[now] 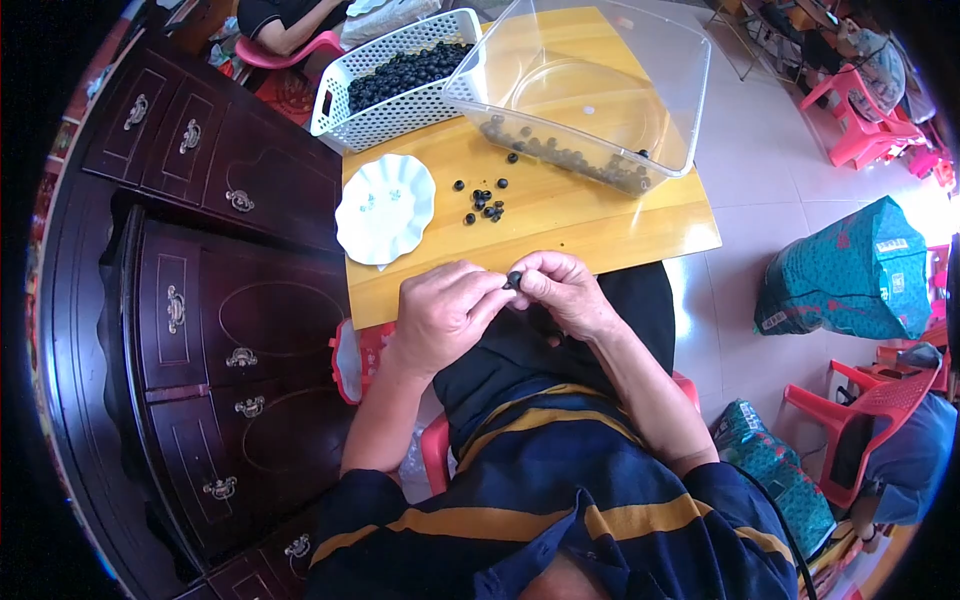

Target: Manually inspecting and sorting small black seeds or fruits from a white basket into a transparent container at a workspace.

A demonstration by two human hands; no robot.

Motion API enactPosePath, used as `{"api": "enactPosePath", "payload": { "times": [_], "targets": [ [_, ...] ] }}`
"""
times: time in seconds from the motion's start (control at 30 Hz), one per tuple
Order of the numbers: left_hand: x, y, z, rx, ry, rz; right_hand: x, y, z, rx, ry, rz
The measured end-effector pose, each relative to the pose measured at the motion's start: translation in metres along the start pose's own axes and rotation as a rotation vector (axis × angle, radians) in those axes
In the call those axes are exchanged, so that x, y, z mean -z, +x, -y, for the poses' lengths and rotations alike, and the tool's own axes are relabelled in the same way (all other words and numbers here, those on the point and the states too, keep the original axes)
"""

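Observation:
Just past the near edge of the yellow wooden table [610, 230], my two hands meet over my lap. Between their fingertips is a small, round, black, bead-like piece [514, 280]. My left hand [440, 310] pinches it from one side, and my right hand [568, 298] grips it with thumb and fingers from the other. What exactly the piece is, I cannot make out. Several similar black pieces [486, 207] lie loose on the tabletop beyond my hands. To their left sits a white plate with a wavy rim [408, 240].
A white perforated basket [390, 132] full of black pieces stands at the far left. Beside it, a clear plastic box [568, 136] holds more. Dark wooden drawers [270, 320] line the left. Teal bags [830, 275] and red chairs [870, 410] stand right; other people sit nearby.

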State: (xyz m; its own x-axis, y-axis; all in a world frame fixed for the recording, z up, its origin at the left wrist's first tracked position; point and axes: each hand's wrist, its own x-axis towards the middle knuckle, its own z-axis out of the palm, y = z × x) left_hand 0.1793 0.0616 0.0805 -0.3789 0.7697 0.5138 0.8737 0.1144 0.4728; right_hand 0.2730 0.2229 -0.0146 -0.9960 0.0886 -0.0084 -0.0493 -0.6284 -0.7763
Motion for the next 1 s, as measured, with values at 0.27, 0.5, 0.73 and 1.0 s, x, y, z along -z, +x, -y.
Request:
{"api": "enactPosePath", "payload": {
  "times": [0.27, 0.5, 0.73, 1.0],
  "targets": [
    [0.005, 0.005, -0.001, -0.043, 0.067, -0.005, -0.001, 0.002, 0.007, -0.027, -0.026, -0.014],
    [0.012, 0.001, -0.006, 0.078, -0.058, 0.12, 0.001, -0.004, 0.013, -0.047, -0.123, 0.062],
    [0.01, -0.01, -0.001, 0.154, -0.386, 0.239, -0.004, -0.01, 0.021, -0.195, -0.203, 0.18],
    [0.005, -0.01, 0.004, 0.188, -0.383, 0.191, -0.005, -0.006, 0.015, -0.16, -0.14, 0.168]
  ]
}}
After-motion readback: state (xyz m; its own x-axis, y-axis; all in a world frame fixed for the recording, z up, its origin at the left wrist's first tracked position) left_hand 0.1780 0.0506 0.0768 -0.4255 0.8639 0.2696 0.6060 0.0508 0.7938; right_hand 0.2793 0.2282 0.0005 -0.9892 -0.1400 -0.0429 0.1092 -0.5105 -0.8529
